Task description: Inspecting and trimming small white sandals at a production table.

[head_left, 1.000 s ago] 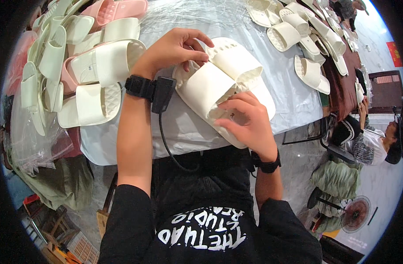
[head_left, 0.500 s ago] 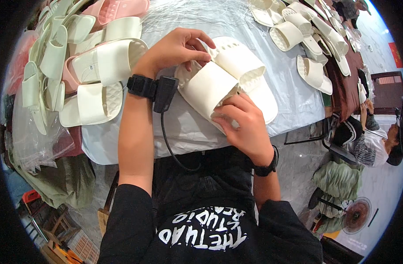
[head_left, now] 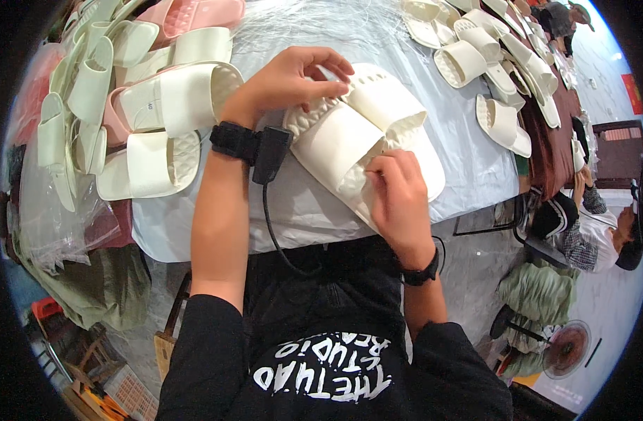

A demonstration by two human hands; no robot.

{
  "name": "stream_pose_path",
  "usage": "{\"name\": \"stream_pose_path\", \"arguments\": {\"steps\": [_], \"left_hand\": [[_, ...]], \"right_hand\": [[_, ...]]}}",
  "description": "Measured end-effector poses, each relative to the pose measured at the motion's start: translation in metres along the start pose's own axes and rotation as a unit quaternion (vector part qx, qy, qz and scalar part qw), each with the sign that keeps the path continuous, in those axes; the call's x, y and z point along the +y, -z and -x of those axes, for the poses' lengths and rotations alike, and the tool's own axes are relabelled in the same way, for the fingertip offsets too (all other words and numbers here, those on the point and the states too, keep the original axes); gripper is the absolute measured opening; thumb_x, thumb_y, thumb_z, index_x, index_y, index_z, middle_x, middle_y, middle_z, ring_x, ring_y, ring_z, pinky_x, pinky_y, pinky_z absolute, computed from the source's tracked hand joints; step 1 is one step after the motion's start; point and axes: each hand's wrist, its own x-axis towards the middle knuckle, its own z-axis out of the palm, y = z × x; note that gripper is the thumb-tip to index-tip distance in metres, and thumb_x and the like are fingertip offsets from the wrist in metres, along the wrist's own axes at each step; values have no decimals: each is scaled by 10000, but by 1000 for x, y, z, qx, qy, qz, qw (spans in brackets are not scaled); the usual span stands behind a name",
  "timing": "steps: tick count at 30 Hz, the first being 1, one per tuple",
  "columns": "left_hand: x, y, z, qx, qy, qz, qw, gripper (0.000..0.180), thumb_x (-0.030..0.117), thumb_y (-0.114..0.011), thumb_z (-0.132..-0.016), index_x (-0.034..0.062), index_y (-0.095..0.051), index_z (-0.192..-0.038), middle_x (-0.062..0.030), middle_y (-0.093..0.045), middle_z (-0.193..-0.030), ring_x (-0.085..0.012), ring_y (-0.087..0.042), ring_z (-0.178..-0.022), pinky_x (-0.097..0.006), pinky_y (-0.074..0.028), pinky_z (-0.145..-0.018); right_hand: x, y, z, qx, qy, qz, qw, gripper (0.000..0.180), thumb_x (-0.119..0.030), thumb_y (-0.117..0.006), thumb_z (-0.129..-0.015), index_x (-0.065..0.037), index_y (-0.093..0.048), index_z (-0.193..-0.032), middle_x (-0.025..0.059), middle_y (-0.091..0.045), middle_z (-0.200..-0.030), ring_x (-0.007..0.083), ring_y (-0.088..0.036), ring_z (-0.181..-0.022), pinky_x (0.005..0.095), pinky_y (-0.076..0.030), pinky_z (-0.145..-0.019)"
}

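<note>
Two white slippers lie side by side on the table in front of me, the left slipper (head_left: 339, 140) partly beside the right slipper (head_left: 388, 102). Over their far ends hovers my left hand (head_left: 300, 77), fingers curved and thumb apart from them, with nothing visible between. At the near end, my right hand (head_left: 403, 196) has its fingertips pressed together just above the footbeds, close to where the slippers meet. Whatever those fingertips pinch, if anything, is hidden. A black strapped device (head_left: 269, 154) with a cable sits on my left wrist.
White and green slippers (head_left: 90, 91) are piled at the left, beside a pink slipper (head_left: 188, 17) and clear plastic bags (head_left: 55, 231). More white slippers (head_left: 504, 119) lie at the right. Thin pale strands (head_left: 286, 21) spread across the far table. A person (head_left: 595, 231) sits at the right near a fan (head_left: 567, 349).
My right hand has turned more upright, its fingers drawing together and shifting slightly right. The left hand's fingers have straightened a little. The slippers stay nearly in place.
</note>
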Motion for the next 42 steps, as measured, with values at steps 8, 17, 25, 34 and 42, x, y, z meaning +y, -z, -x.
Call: {"name": "stream_pose_path", "arguments": {"steps": [8,17,25,34,42], "left_hand": [[17,-30,-12,53,-185,-91,977,197,229,-829,-925,115,-810,-1085,8,-776,-1141,-129,-649,-1046,-298,-486,-875],[33,-61,-6,-35,-106,110,988,140,120,-730,-991,2,-777,-1050,-37,-751,-910,-110,-675,-807,-263,-544,-785],[34,-46,-8,-67,-16,198,978,168,156,-685,-1025,-6,-723,-1050,-24,-683,-811,-96,-634,-727,-259,-514,-711],[37,-44,-6,10,-20,219,976,174,182,-679,-1031,14,-723,-1033,-4,-697,-913,-68,-584,-653,-216,-450,-607],[35,-50,-6,14,5,131,991,183,190,-705,-1025,20,-753,-1074,23,-701,-892,-24,-489,-607,-207,-379,-529]], "right_hand": [[16,40,-25,120,-4,-29,992,116,107,-644,-918,15,-632,-987,140,-648,-994,291,-639,-858,354,-524,-717],[40,51,-72,74,-15,-119,990,83,45,-727,-907,34,-684,-977,89,-687,-938,174,-621,-761,289,-497,-694],[61,48,-90,14,-84,-339,937,236,70,-732,-927,9,-788,-1148,44,-724,-1049,100,-662,-950,241,-530,-807],[77,35,-95,4,-61,-341,938,189,51,-717,-952,13,-800,-1118,61,-771,-1035,103,-681,-909,255,-552,-805],[72,17,-78,50,-102,-464,879,272,79,-745,-935,47,-730,-1204,90,-771,-1045,140,-746,-977,269,-599,-836]]}}
